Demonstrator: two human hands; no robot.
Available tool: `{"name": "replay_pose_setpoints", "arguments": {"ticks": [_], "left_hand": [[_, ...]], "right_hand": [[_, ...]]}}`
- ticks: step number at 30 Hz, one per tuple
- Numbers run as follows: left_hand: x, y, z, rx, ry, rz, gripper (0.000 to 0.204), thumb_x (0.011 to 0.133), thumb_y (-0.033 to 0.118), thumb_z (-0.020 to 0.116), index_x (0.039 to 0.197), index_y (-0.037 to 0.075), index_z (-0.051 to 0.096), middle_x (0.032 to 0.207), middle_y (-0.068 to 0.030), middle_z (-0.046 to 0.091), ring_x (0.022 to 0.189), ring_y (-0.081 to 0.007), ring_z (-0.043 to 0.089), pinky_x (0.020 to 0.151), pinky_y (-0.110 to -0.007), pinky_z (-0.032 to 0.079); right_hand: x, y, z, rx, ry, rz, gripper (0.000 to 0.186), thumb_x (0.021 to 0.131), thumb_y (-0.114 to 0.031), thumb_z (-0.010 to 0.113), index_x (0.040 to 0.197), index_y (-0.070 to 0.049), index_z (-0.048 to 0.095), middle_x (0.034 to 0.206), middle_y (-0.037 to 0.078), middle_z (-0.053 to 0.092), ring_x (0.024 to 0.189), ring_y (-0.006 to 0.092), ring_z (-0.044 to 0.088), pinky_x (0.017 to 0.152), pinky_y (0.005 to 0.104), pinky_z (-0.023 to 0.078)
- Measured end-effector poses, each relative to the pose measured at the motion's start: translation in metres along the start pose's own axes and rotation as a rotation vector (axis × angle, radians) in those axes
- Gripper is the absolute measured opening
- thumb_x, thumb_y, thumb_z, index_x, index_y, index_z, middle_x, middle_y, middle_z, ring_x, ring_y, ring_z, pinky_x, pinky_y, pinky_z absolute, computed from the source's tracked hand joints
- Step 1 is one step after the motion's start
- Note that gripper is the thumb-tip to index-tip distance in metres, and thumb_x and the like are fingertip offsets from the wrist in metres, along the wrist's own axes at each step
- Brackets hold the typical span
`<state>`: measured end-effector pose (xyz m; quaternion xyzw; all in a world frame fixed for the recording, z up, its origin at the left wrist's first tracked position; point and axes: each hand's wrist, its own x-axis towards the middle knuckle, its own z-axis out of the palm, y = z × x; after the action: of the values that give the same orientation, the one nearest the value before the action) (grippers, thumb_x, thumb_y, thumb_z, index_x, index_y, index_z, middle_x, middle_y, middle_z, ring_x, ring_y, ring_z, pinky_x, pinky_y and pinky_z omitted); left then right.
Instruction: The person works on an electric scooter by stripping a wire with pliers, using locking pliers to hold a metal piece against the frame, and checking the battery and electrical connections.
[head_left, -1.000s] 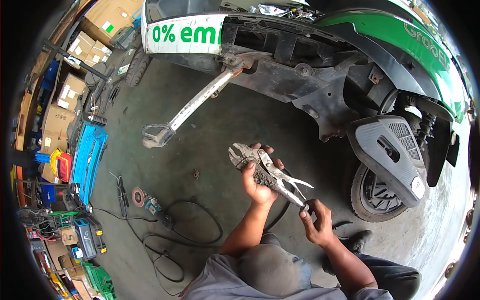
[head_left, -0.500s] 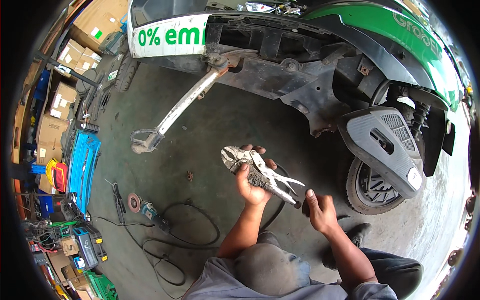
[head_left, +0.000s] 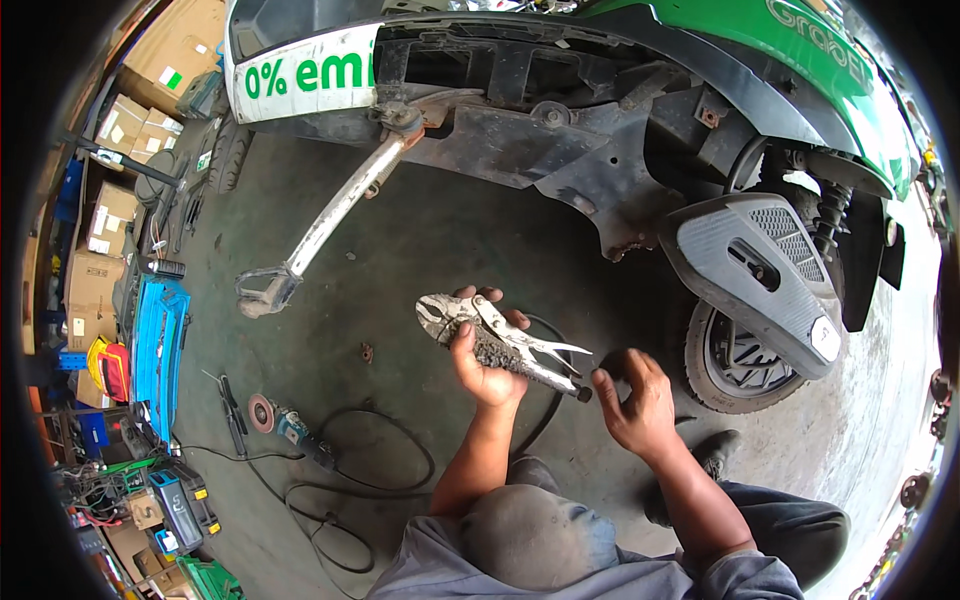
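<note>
My left hand (head_left: 487, 378) is wrapped around a pair of locking pliers (head_left: 497, 345) with grimy, worn metal. The jaws point up and left, and the handles slant down to the right. The release lever stands apart from the main handle. Just right of the dark adjusting screw (head_left: 584, 394) at the handle's end is my right hand (head_left: 640, 408). Its thumb and fingers are apart, with nothing visible between them, and it does not touch the pliers. Beyond both hands stands a green, white and black scooter (head_left: 520, 145), its underside exposed.
A white metal stand leg (head_left: 345, 210) juts from the scooter toward the left. On the floor lie an angle grinder (head_left: 290, 428) with a looping black cable and dark pliers (head_left: 232, 415). A grey footboard (head_left: 755, 275) hangs over the wheel (head_left: 740, 365). Cardboard boxes (head_left: 95, 300) line the left side.
My right hand has unfolded from a closed grip, its fingers lifting and spreading beside the screw. My left hand keeps hold of the locking pliers. The whole view has shifted slightly.
</note>
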<state>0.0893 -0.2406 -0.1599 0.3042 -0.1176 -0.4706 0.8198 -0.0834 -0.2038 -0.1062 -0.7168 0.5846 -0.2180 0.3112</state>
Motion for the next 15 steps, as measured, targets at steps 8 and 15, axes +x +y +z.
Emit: {"name": "replay_pose_setpoints", "arguments": {"ticks": [8, 15], "left_hand": [[-0.019, -0.017, 0.014, 0.51, -0.133, -0.219, 0.051, 0.092, 0.032, 0.051, 0.131, 0.002, 0.038, 0.116, -0.0136, 0.05, 0.081, -0.0217, 0.058, 0.071, -0.034, 0.048], [0.001, -0.059, -0.077, 0.84, -0.332, -0.186, 0.048, 0.092, 0.033, 0.045, 0.129, 0.003, 0.044, 0.121, -0.0107, 0.053, 0.1, -0.0179, 0.057, 0.073, -0.027, 0.045]], "right_hand": [[0.012, 0.009, 0.048, 0.016, -0.112, 0.027, 0.054, 0.067, -0.01, 0.069, 0.113, 0.004, 0.045, 0.093, 0.021, 0.056, 0.086, 0.0405, 0.056, 0.077, 0.0472, 0.045], [-0.008, 0.079, 0.085, 0.714, -0.005, 0.66, 0.027, 0.078, 0.0, 0.052, 0.103, 0.004, 0.043, 0.088, 0.017, 0.061, 0.076, 0.0293, 0.066, 0.065, 0.041, 0.056]]}}
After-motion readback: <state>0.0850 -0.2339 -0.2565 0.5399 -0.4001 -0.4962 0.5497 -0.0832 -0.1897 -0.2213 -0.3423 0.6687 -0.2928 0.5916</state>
